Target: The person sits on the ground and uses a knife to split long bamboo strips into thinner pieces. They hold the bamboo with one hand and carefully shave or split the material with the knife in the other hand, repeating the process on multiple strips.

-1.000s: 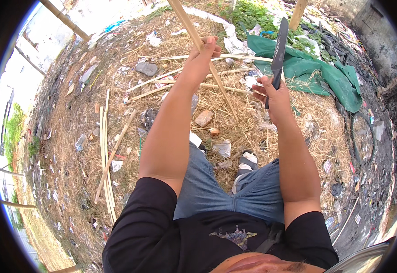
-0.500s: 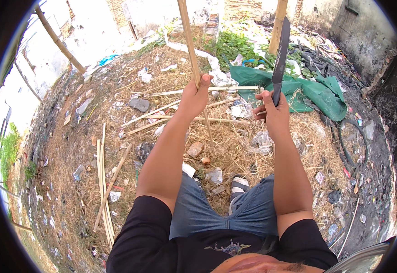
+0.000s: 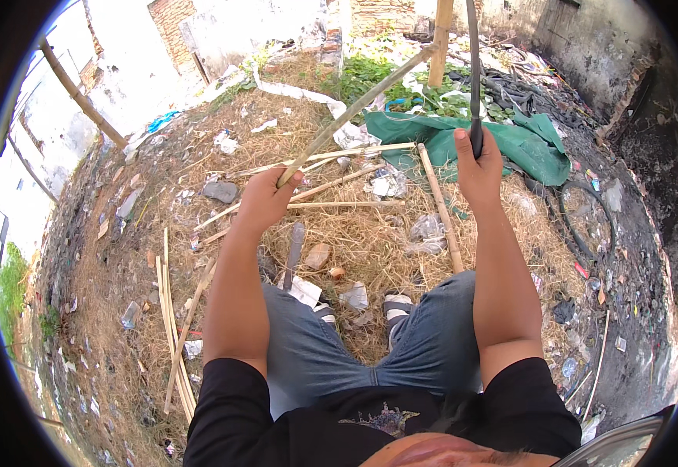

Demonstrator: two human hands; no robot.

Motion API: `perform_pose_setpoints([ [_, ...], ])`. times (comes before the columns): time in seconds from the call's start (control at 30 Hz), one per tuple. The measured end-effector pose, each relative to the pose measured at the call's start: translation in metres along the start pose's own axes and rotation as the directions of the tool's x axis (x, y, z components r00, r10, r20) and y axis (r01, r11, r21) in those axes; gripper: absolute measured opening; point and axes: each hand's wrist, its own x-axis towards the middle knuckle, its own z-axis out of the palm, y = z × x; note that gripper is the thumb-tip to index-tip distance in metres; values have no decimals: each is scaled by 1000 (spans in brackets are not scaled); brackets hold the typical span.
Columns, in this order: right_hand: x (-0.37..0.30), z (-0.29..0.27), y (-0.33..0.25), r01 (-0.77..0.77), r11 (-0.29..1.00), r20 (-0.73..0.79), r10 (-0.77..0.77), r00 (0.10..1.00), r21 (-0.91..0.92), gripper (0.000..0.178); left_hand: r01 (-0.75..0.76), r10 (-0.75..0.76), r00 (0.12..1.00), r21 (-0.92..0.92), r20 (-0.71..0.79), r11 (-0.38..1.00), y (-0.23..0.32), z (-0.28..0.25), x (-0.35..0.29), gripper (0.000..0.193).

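Observation:
My left hand is wrapped round the lower end of a bamboo stick, which slants up and away to the right. In my right hand is the black handle of a long, dark-bladed knife. Its blade points upward, nearly edge-on, and its tip runs out at the top of the view. The stick's far end is close to the blade, but I cannot tell whether they touch. A thicker bamboo piece reaches from near the green sheet to my right knee. A flat grey piece stands beside my left knee.
Several thin bamboo strips lie across the dry grass ahead, and more strips lie at the left. Beyond are a crumpled green sheet and an upright bamboo post. A black hose loop lies at the right among litter and stones.
My left hand has moved left and lower, and the held stick has tipped to the right. The knife blade has turned edge-on. The thicker bamboo piece and the grey piece now show near my knees.

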Motion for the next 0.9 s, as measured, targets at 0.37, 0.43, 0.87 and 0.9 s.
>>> perform_pose_setpoints([
  [0.37,-35,48,21,516,778,568,-257,782,-359,38,113,-109,988,-32,109,993,-15,37,2,49],
  [0.43,-31,52,33,527,756,516,-295,804,-388,40,143,-132,970,-38,205,989,-16,33,1,50],
  [0.87,-22,45,40,445,731,534,-131,835,-517,39,-8,17,986,-53,165,999,-39,36,3,39],
  [0.9,-24,48,36,438,734,515,-141,846,-519,39,1,9,983,-56,181,998,-35,34,4,38],
])
